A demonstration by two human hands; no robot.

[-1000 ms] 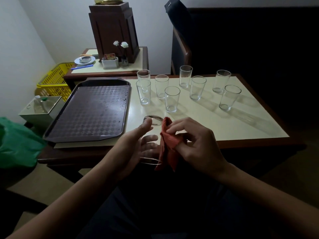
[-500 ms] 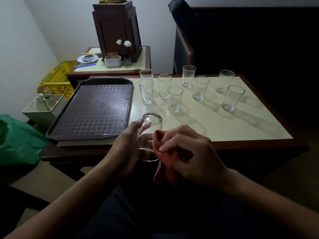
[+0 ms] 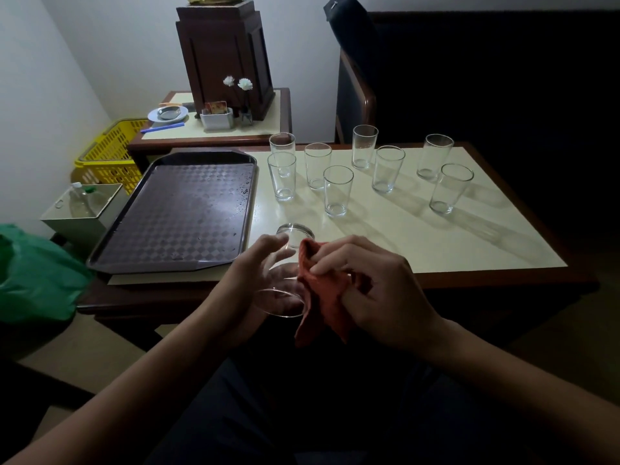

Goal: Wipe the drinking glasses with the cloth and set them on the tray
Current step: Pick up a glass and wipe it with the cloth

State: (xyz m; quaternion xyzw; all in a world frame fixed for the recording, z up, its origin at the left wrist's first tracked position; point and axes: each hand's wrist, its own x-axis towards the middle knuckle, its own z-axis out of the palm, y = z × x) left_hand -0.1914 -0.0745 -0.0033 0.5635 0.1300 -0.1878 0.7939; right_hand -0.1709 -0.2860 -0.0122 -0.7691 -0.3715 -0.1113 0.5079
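Note:
My left hand [image 3: 255,276] grips a clear drinking glass [image 3: 285,298] tilted with its mouth toward me, held just over the table's near edge. My right hand [image 3: 372,290] presses a red-orange cloth [image 3: 318,297] against the glass's right side; part of the cloth hangs below. A dark brown tray [image 3: 181,209] with nothing on it lies on the table at the left, a few water drops on it. Several more clear glasses, such as the nearest one [image 3: 337,191], stand upright on the cream tabletop [image 3: 436,236] behind my hands.
Behind the tray, a small side table [image 3: 218,130] carries a dark wooden cabinet, a white box, a plate and flowers. A yellow basket [image 3: 110,152], a lidded bin [image 3: 84,209] and a green bag [image 3: 33,273] sit at the left. A dark chair [image 3: 355,95] stands behind the table.
My right hand has shifted the cloth on the glass, first down over its side, then back up toward its base. The left hand kept its hold on the glass.

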